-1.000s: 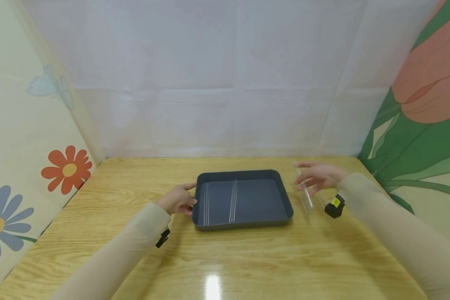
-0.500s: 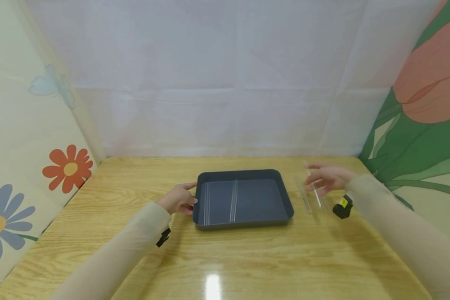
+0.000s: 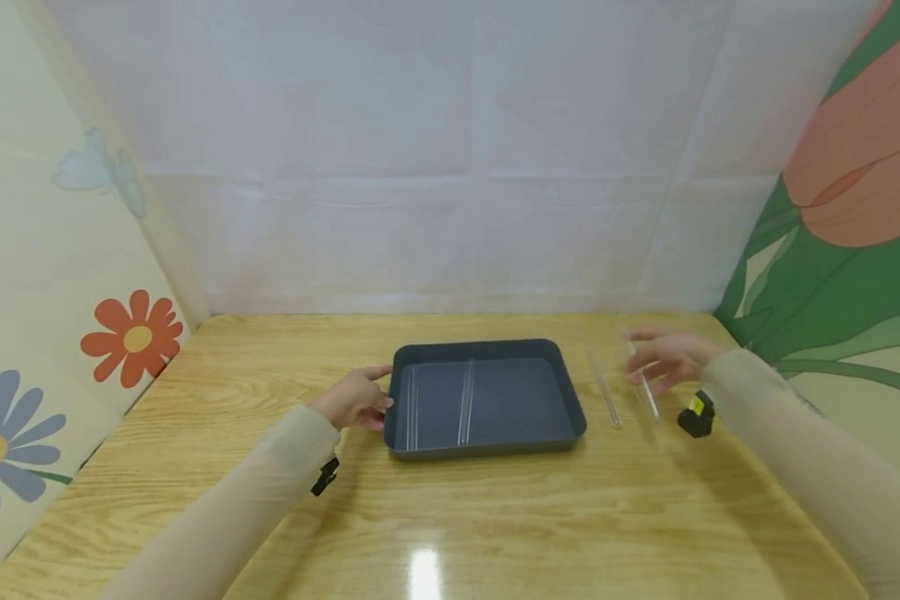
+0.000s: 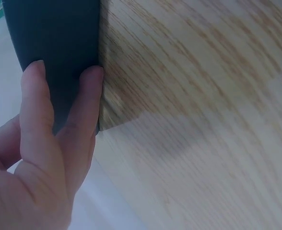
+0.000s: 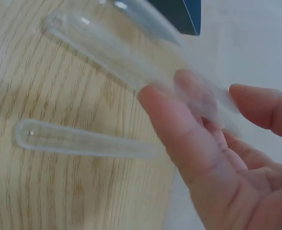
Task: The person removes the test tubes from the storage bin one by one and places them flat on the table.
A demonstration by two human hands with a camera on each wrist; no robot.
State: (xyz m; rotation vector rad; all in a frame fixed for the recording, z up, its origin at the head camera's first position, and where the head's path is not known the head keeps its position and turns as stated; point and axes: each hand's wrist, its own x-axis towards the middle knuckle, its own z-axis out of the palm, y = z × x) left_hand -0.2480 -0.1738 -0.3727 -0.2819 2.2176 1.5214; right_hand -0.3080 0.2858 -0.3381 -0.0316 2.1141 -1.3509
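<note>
The left hand (image 3: 354,402) rests against the left wall of a dark tray (image 3: 562,379) that sits in the middle of the wooden table (image 3: 450,517); in the left wrist view its fingers (image 4: 86,103) lie straight along the tray's outer side, pressing it without curling round it. Two clear tubes lie inside the tray, one near the left wall (image 3: 411,408) and one nearer the middle (image 3: 466,402).

To the right of the tray, the right hand (image 3: 666,358) holds a clear test tube (image 3: 642,382) pinched between thumb and fingers, the tube tilted with its rounded end toward the person. The right wrist view shows the thumb (image 5: 172,129) across the tube (image 5: 131,57) and the tube lifted above the table. A second loose tube (image 3: 604,388) lies flat on the table between the tray and the held one, just beside the tray's right wall and apart from the hand.
</note>
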